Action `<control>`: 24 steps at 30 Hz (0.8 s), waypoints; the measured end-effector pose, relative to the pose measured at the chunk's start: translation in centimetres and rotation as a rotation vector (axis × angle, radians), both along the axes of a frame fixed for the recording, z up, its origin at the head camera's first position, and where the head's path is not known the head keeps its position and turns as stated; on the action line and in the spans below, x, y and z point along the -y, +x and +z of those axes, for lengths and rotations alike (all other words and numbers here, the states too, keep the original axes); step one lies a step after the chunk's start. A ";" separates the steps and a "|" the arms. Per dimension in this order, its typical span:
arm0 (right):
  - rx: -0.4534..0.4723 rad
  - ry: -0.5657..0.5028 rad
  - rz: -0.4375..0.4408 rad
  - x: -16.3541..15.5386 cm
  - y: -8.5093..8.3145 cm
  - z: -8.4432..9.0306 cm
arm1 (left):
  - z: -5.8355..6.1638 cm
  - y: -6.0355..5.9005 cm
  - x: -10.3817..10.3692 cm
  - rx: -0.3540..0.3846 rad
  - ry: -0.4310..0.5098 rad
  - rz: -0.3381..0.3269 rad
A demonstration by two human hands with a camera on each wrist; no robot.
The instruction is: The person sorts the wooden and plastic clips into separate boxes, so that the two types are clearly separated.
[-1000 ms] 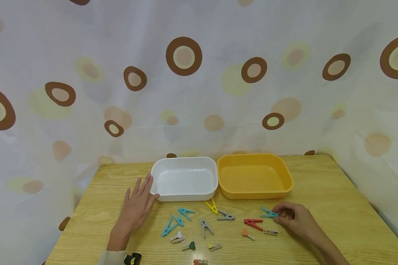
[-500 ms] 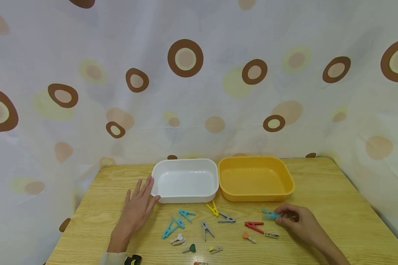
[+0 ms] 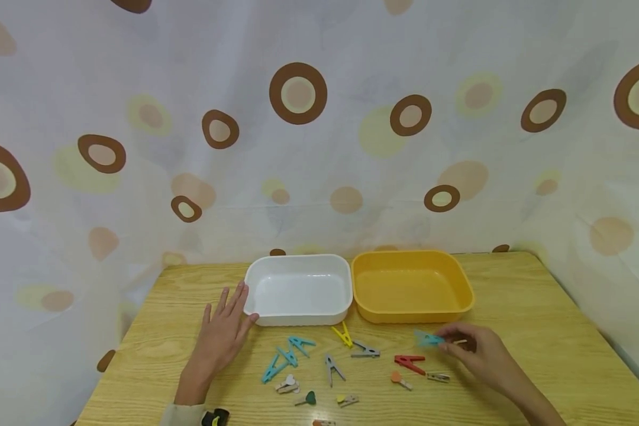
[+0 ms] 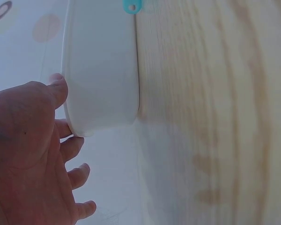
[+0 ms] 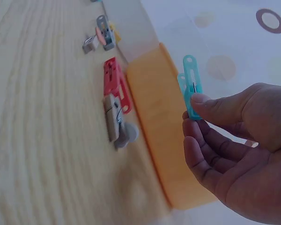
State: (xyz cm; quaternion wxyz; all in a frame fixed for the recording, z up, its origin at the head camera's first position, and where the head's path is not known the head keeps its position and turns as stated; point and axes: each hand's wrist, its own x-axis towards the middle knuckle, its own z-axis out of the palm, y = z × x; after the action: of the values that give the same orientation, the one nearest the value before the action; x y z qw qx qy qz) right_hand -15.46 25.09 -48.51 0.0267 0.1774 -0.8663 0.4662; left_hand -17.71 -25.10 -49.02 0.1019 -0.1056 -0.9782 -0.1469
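Slim teal plastic peg (image 3: 428, 338) in right hand (image 3: 476, 354)

right hand (image 3: 476, 350) | raised teal clothespin (image 3: 428, 338) off table (image 3: 538, 331) | pinched in fingers (image 5: 210, 105)

Left hand (image 3: 220, 337) flat, palm down, fingers straight and spread, forearm stretched forward. Right hand (image 3: 471, 352) raised slightly, thumb and fingers curled in pinch, wrist angled inward.
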 end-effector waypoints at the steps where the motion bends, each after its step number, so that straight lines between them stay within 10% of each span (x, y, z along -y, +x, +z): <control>1: -0.016 0.005 -0.003 0.2 0.0 0.3 | 0.0 0.0 0.0 0.000 0.002 0.000; 24: -0.094 -0.120 0.022 5.1 -1.4 2.5 | 0.3 0.1 -0.2 0.008 -0.004 0.002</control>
State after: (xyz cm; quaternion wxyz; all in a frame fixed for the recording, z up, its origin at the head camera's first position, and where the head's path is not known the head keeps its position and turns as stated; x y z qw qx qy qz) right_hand -16.82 19.95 -46.00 0.0730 0.2068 -0.8325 0.5088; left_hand -17.63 -24.88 -48.76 0.0981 -0.1043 -0.9790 -0.1453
